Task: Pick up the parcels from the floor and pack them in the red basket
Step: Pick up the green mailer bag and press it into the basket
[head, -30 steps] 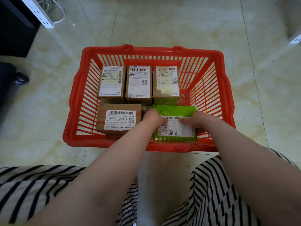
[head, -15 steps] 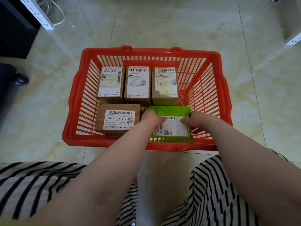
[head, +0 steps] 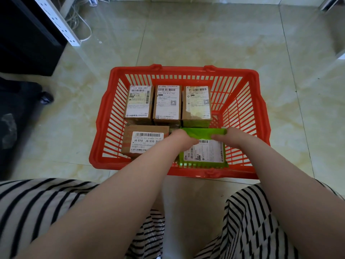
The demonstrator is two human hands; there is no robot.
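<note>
Both hands have slid up the green parcel (head: 203,150) to its far edge, left hand (head: 182,140) and right hand (head: 228,136) pinching it, likely seating it flat in the red basket's (head: 183,69) near right corner beside the brown boxes (head: 167,101).

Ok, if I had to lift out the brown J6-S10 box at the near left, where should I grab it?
Take the J6-S10 box by its two short ends, from above. It lies flat, label up, with the basket wall left and the green parcel right, so sideways entry is cramped.
</note>
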